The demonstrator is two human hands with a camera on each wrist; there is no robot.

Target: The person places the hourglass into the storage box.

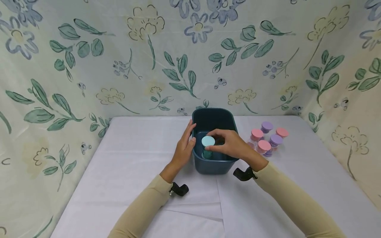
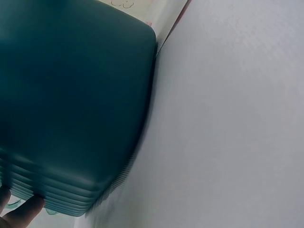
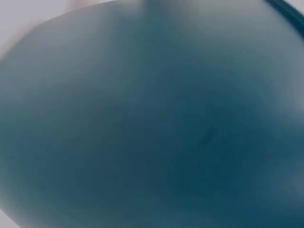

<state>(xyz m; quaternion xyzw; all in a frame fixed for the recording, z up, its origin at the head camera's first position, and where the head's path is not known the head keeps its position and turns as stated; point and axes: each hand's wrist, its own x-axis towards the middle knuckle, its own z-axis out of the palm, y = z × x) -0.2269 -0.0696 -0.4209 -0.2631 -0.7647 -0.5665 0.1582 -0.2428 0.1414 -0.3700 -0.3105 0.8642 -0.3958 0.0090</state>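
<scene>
Currently the right hand is pinching a teal-lidded jar inside the bin, the left hand is bracing its side with straight fingers; five jars are waiting on the bench

Head view looking down, wrist views pressed close, sharing bin

You have a table spread with a white cloth, creased along its near edge; a dark teal bin stands on it at the centre, towards the far side; just right of it, pink- and purple-lidded jars cluster together.
</scene>
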